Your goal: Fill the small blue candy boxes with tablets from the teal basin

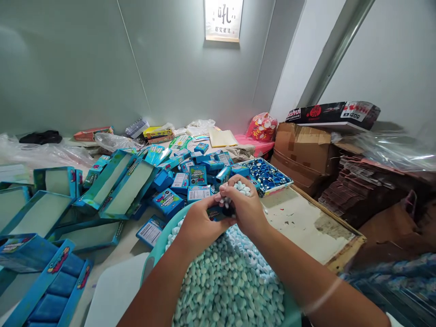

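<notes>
The box [215, 212] is held over the tub's [158, 250] far edge, the left hand [199, 223] gripping its sides; the right hand's [248, 206] fingers curl round candies [241, 187]. Card appears light, crushable: hold by side walls. Candies probably slippery. Open room lies above the tub's near edge.

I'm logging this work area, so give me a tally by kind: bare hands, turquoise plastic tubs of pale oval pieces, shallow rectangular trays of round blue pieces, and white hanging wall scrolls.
Bare left hand and bare right hand: 2
Turquoise plastic tub: 1
Shallow rectangular tray: 1
White wall scroll: 1
Total: 5
</notes>
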Motion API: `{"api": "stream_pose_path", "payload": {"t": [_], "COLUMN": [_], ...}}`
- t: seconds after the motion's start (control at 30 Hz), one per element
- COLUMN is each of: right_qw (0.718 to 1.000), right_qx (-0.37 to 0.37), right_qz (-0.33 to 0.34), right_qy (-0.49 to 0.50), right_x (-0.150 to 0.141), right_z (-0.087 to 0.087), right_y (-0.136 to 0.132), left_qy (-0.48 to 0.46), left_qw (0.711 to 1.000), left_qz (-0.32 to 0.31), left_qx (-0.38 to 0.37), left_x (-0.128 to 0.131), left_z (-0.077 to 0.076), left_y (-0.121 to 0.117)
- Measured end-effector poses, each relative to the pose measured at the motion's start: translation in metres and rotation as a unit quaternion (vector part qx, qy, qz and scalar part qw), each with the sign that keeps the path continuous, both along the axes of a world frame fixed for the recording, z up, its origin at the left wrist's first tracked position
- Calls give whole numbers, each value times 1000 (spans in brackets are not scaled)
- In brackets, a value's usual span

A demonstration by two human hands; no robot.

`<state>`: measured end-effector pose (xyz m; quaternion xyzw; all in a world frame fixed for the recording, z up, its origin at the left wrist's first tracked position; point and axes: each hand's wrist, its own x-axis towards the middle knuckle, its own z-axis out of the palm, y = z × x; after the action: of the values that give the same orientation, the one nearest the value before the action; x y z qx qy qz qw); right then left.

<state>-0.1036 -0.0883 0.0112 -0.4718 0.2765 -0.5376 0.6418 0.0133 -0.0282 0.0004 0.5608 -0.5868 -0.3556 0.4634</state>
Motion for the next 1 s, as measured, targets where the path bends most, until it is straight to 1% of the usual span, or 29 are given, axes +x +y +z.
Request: {"api": "stream_pose_path", "payload": {"t": [0.1, 0.27, 0.47, 0.57, 0.8, 1.0], "right_qw": [1000, 999, 999, 999, 999, 998], "right_qx": [11, 18, -2, 0, -12, -25], "right_qz": [8, 27, 34, 40, 41, 60], "right_qy": [1, -6, 13, -2, -7, -1], "right_x": [0, -1, -3, -3, -6, -7], "right_z": [-1, -5, -4, -4, -11, -10], "right_y": [-2, -3, -2, -3, -7, -5], "left_qy": [14, 0, -3, -5, -1, -6], "left_qw": [1000, 1000, 1000, 1000, 1000, 1000], "left_qz": [0, 2, 0, 3, 2, -1], "left_qx": [18, 27, 30, 30, 20, 28], "left_x": [1, 3, 2, 1, 2, 4], "left_z": [-1, -4, 1, 3, -2, -3], "left_y": [-2, -3, 0, 0, -1, -2]}}
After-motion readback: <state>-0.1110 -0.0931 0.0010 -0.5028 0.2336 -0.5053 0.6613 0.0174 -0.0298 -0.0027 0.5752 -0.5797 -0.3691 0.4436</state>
